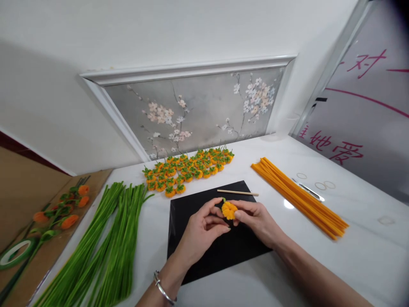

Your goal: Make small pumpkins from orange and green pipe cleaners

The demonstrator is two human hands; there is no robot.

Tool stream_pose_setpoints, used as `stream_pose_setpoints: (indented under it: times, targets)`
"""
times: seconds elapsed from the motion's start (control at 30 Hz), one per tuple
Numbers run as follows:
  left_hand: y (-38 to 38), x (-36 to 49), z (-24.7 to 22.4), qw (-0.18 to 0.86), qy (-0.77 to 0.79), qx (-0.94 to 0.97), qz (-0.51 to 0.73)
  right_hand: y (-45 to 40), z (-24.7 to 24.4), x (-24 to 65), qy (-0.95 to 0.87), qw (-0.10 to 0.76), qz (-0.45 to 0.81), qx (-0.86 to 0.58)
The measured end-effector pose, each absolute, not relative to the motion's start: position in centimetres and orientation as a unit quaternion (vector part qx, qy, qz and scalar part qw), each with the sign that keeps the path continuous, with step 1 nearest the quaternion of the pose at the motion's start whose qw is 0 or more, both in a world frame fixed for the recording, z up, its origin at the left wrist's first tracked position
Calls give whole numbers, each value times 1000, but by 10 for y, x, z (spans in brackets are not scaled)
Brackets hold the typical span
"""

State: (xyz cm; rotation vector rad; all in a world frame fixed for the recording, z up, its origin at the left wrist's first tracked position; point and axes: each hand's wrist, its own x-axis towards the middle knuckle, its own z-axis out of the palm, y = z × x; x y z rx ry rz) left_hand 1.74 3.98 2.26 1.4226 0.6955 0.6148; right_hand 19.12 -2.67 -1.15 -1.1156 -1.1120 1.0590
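A small orange pipe-cleaner pumpkin with a short green stem is pinched between both hands above a black mat. My left hand grips it from the left with thumb and forefinger; a metal bracelet sits on that wrist. From the right, my right hand holds the same pumpkin with its fingertips. A thin wooden stick lies on the mat's far edge, just beyond the hands.
Several finished orange pumpkins with green tops are grouped at the back of the white table. Green pipe cleaners lie at the left, orange pipe cleaners at the right. Green tape roll and orange flowers rest on a brown board.
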Motion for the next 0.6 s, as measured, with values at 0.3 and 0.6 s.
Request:
stream_pose_setpoints:
  times: [0.3, 0.6]
  targets:
    - [36, 20, 27, 756, 321, 517, 240, -25, -10, 186, -510, 559, 438, -486]
    - [34, 19, 32, 775, 336, 455, 283, -28, -3, 184, -425, 580, 489, -494]
